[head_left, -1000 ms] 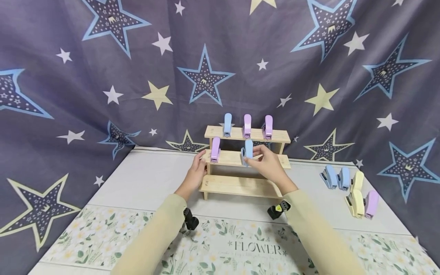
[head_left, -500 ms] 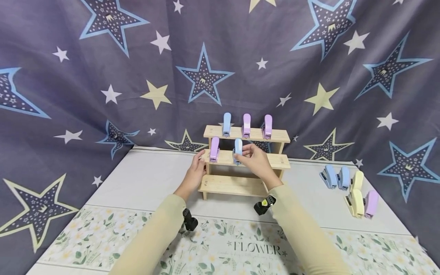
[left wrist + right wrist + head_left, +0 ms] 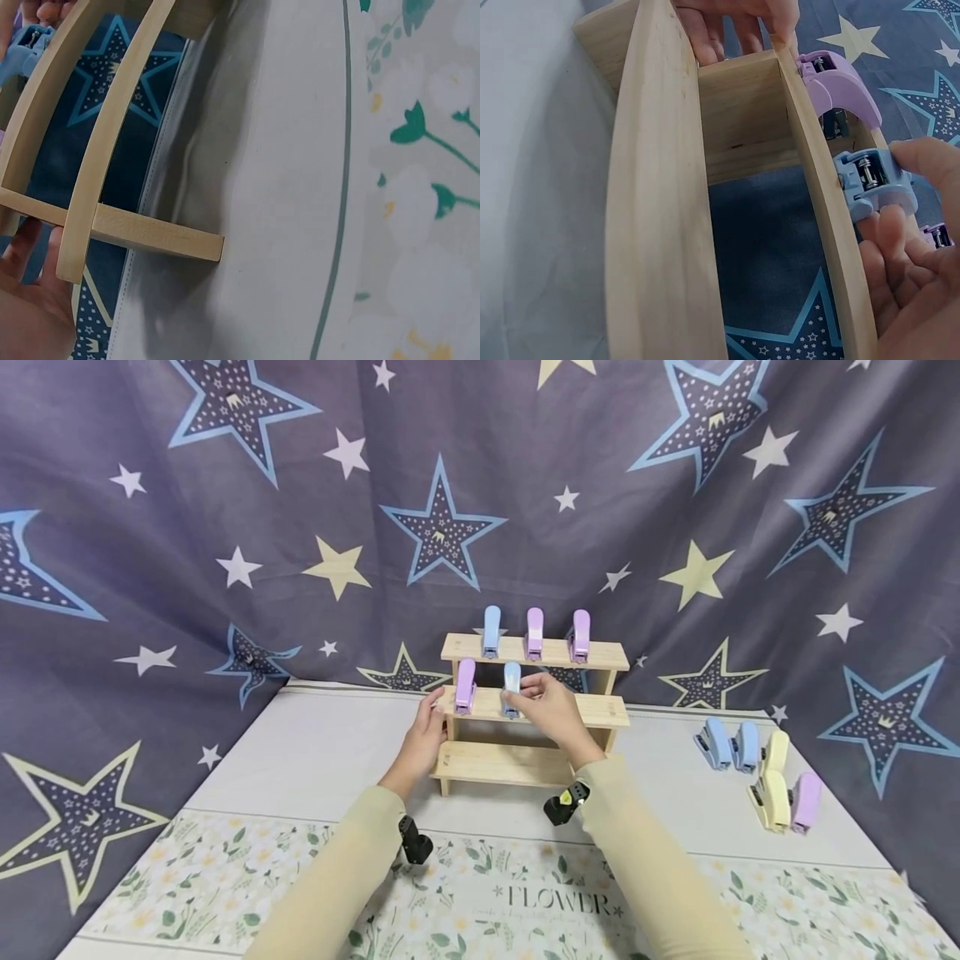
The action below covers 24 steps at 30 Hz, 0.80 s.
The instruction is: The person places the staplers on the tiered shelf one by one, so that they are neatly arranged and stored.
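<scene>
Head view | pinching blue stapler [image 3: 512,679] with right hand [image 3: 555,712] at middle shelf [image 3: 602,711], near purple stapler [image 3: 465,683] | gripping wooden rack [image 3: 510,764] at left end with left hand [image 3: 422,742]

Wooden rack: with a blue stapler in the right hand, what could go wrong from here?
The blue stapler pinched by the right hand is close to the front edge of the middle step, so it might tip off if released badly. Moved left, it could bump the purple stapler. The left hand grips the end of the wooden rack; a tug could topple the three staplers on the top step.
</scene>
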Each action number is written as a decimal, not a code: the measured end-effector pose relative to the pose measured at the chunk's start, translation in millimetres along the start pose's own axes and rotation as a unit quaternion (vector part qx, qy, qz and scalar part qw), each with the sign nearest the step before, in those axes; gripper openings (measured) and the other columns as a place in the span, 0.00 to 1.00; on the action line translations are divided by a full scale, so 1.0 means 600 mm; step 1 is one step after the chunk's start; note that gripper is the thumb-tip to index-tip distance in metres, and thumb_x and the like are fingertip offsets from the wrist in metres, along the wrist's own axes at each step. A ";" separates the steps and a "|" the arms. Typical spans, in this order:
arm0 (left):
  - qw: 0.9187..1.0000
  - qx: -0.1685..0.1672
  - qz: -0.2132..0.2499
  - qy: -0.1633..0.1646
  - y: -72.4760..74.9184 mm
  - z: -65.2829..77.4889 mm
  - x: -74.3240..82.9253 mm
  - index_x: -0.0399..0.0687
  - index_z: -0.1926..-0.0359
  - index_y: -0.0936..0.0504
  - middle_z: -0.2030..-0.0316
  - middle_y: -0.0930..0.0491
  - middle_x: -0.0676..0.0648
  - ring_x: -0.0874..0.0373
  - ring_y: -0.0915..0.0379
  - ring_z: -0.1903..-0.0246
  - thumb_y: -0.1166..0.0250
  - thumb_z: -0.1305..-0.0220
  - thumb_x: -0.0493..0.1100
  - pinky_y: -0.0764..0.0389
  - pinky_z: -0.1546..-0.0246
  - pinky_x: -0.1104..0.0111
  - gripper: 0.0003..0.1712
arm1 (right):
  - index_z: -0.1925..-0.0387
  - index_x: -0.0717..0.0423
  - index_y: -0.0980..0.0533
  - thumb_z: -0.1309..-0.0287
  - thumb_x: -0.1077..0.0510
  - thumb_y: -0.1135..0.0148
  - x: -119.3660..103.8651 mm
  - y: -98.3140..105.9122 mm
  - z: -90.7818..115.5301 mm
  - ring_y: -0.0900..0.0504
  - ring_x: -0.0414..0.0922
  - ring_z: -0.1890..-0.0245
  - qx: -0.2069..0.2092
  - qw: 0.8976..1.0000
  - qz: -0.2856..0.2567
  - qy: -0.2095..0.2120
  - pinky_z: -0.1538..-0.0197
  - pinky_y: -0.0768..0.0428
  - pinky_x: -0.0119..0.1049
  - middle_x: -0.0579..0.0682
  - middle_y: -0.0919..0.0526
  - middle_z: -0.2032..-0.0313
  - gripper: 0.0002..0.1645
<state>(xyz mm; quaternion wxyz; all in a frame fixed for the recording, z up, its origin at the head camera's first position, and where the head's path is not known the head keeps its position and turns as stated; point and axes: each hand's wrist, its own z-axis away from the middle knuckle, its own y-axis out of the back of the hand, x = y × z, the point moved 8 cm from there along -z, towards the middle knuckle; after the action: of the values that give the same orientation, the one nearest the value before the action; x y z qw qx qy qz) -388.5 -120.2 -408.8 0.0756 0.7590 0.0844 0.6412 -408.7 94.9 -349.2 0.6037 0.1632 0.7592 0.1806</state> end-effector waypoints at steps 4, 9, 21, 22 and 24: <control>1.000 0.005 -0.004 -0.002 0.002 0.000 0.000 0.51 0.22 0.47 0.29 0.38 0.31 0.36 0.34 0.35 0.64 0.17 0.46 0.29 0.35 0.50 0.27 | 0.50 0.58 0.24 0.43 0.43 0.28 0.001 0.000 -0.005 0.19 0.48 0.60 -0.006 1.000 0.001 -0.008 0.55 0.19 0.41 0.53 0.18 0.57 0.29; 1.000 0.007 -0.016 0.000 0.003 0.000 -0.001 0.52 0.22 0.47 0.29 0.40 0.32 0.36 0.35 0.34 0.64 0.17 0.47 0.28 0.36 0.50 0.27 | 0.49 0.59 0.23 0.44 0.42 0.27 0.004 -0.002 -0.007 0.20 0.48 0.60 -0.018 1.000 -0.003 -0.018 0.55 0.20 0.40 0.53 0.18 0.58 0.31; 1.000 0.011 -0.016 -0.005 0.002 0.001 0.000 0.52 0.23 0.46 0.29 0.39 0.31 0.36 0.34 0.35 0.64 0.18 0.45 0.28 0.36 0.50 0.27 | 0.45 0.60 0.25 0.41 0.42 0.29 0.005 0.006 0.004 0.19 0.48 0.58 -0.039 0.999 -0.010 0.001 0.55 0.18 0.40 0.54 0.18 0.55 0.33; 1.000 0.010 -0.016 -0.004 0.002 0.001 0.000 0.52 0.23 0.46 0.29 0.39 0.31 0.36 0.35 0.35 0.64 0.18 0.45 0.28 0.36 0.49 0.27 | 0.45 0.60 0.26 0.41 0.42 0.29 0.004 0.008 0.006 0.19 0.48 0.58 -0.043 0.999 -0.009 0.005 0.55 0.18 0.40 0.54 0.18 0.54 0.33; 1.000 0.011 -0.017 -0.002 0.002 0.001 0.000 0.52 0.22 0.46 0.29 0.39 0.32 0.37 0.35 0.34 0.64 0.18 0.45 0.28 0.36 0.50 0.27 | 0.44 0.60 0.26 0.39 0.44 0.30 0.003 0.013 0.009 0.19 0.49 0.57 -0.051 0.999 -0.003 0.013 0.54 0.18 0.40 0.54 0.17 0.53 0.31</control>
<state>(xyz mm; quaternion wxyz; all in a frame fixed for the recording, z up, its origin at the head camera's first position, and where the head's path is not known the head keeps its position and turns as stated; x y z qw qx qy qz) -387.8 -121.4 -408.4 0.0785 0.7596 0.1044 0.6371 -403.6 102.8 -348.3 0.6017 0.1275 0.7572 0.2198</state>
